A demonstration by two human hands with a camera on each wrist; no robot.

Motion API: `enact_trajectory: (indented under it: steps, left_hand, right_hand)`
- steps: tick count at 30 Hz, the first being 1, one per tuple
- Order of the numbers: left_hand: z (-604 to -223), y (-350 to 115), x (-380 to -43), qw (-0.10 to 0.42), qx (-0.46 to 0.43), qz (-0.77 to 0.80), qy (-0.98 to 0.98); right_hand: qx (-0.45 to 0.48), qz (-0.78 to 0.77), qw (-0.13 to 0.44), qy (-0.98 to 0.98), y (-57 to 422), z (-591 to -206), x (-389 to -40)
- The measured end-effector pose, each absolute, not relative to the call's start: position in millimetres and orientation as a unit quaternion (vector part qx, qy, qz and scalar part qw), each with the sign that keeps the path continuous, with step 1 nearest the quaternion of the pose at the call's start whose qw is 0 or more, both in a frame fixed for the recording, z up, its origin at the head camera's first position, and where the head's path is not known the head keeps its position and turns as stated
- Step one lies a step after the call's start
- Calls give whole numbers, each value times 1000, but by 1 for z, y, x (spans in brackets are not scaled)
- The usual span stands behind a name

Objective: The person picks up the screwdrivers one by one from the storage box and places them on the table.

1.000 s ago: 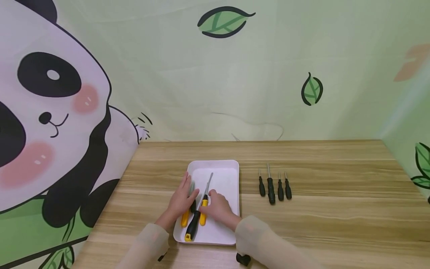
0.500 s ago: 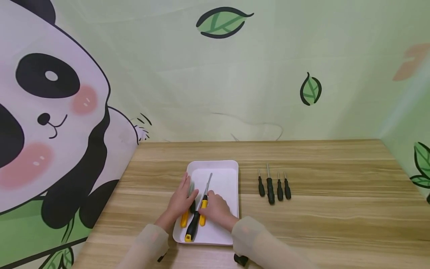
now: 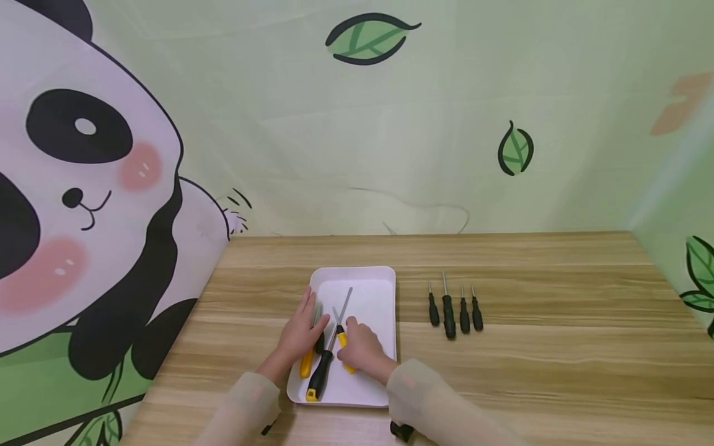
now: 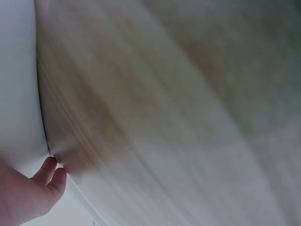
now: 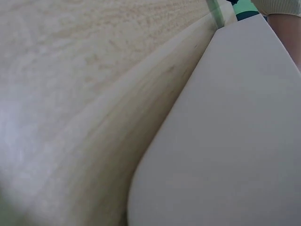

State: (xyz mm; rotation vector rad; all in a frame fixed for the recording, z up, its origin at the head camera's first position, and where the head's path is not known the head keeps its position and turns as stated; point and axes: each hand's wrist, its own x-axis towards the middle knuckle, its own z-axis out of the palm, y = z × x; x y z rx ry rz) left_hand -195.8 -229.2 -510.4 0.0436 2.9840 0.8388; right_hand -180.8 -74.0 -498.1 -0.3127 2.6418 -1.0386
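Note:
In the head view my left hand (image 3: 298, 333) rests along the left side of a white tray (image 3: 379, 285), fingers straight and thumb over the tools. The left wrist view shows its fingertips (image 4: 57, 181) at the tray's rim. My right hand (image 3: 362, 348) pinches a yellow-handled screwdriver (image 3: 343, 341) inside the tray. Its blade crosses the shaft of a longer black screwdriver (image 3: 320, 375) with a yellow butt. Partly under the left hand lie another yellow-handled tool (image 3: 306, 364) and a black-handled one (image 3: 320, 344). The right wrist view shows mostly tray wall (image 5: 221, 136); the right hand is hidden there.
Several small black screwdrivers (image 3: 449, 319) lie in a row on the wooden table (image 3: 558, 347), right of the tray, blades pointing away from me. A light green wall covering (image 3: 424, 136) with a panda and leaves stands behind the table.
The yellow-handled screwdriver in my right hand has turned: its handle end swung right and its tip left, across the longer shaft. My right hand shifted slightly right. The left hand stayed put.

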Motion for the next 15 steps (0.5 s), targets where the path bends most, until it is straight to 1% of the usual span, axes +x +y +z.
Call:
enact_trajectory:
  steps: [10,15]
  left_hand:
    - [-511,-229,-196,18,11,272,962]
    - [-510,-229,-196,19,9,274,961]
  right_hand:
    - [-123,-380,148,905,-68,-493,-177]
    - [-120,-420,157,886,-63,-492,-176]
